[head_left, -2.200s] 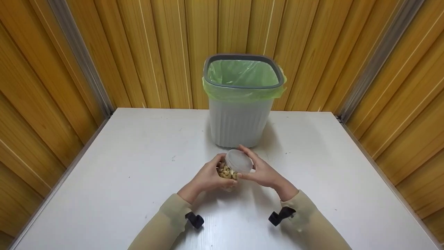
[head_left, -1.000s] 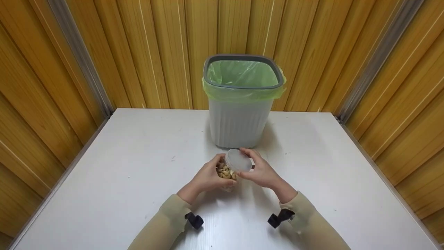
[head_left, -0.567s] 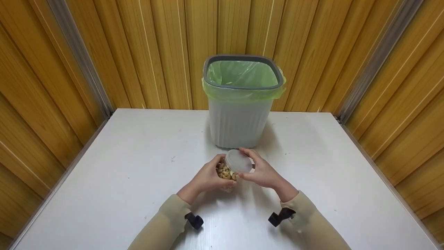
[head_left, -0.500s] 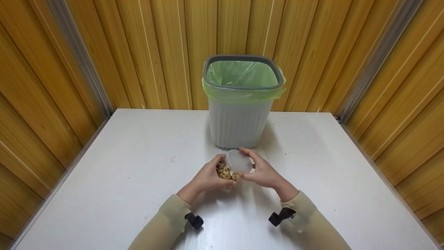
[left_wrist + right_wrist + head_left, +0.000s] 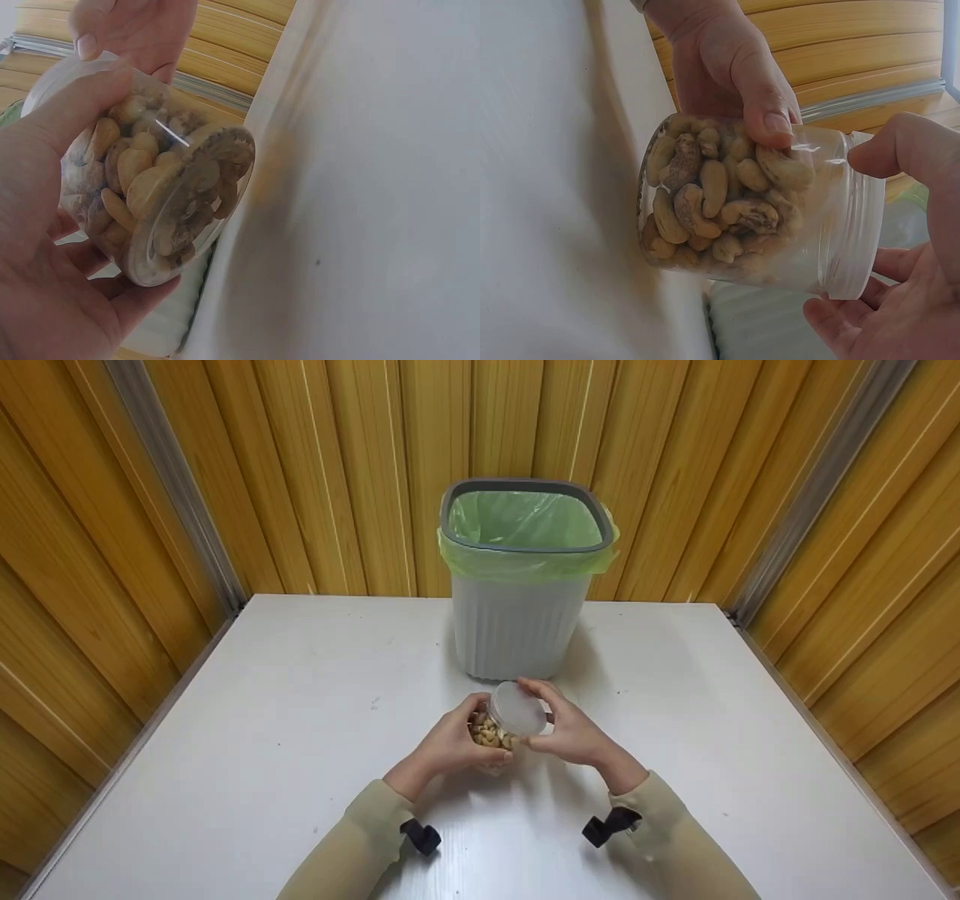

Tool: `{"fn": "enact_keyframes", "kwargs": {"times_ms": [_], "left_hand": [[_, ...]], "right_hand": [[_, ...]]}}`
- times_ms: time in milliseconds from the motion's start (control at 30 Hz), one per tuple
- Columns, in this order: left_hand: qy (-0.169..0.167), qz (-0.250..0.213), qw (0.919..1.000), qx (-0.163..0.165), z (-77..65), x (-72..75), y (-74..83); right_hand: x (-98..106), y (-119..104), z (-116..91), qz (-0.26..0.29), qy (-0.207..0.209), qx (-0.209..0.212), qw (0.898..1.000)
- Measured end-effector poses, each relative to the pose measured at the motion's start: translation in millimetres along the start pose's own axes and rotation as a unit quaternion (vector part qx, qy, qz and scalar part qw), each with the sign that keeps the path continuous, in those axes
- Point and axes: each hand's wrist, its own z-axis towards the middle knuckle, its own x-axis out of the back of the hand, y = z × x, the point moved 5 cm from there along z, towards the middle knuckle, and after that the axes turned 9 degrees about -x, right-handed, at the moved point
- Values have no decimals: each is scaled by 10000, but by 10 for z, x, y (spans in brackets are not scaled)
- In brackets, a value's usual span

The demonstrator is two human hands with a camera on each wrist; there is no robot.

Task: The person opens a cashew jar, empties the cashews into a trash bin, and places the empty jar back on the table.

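A clear plastic jar [image 5: 712, 202] holds several cashews [image 5: 139, 169] and has a translucent white lid [image 5: 519, 709] on it. It is tilted, with the lid towards the right hand. My left hand [image 5: 448, 744] grips the body of the jar, thumb on the near side and fingers around the far side. My right hand [image 5: 576, 733] holds the rim of the lid between thumb and fingers, as the right wrist view shows. In the head view, the left hand hides part of the jar.
Behind the hands, a pale grey bin [image 5: 517, 622] with a dark rim and a green bag [image 5: 525, 521] stands on the white table [image 5: 315, 675]. Wood-patterned walls [image 5: 360, 472] enclose the back and sides. Black wrist mounts [image 5: 421, 837] sit on both sleeves.
The jar stays in the left hand at about the same spot. My right thumb has shifted slightly right along the lid's edge, and the lid has moved a tiny bit right.
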Motion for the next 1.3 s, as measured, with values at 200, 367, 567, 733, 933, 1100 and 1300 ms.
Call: {"fn": "enact_keyframes", "kwargs": {"times_ms": [200,367,567,733,933,1100,1300], "left_hand": [[-4,54,10000,-43,4,0,2],[9,79,9999,-68,4,4,7],[30,25,10000,7,9,0,-10],[41,59,10000,4,8,1,-6],[45,14,10000,23,0,8,5],[97,-16,9999,30,4,15,-11],[136,19,9999,20,12,25,-27]], "right_hand": [[16,6,-1,-4,15,78,10000],[33,-1,1,-123,58,53,9999],[49,-8,-5,-183,84,60,9998],[62,9,-1,-209,160,102,9996],[100,20,4,-24,260,59,9996],[149,1,-8,-16,401,64,9992],[219,12,-5,-137,557,26,9984]]}}
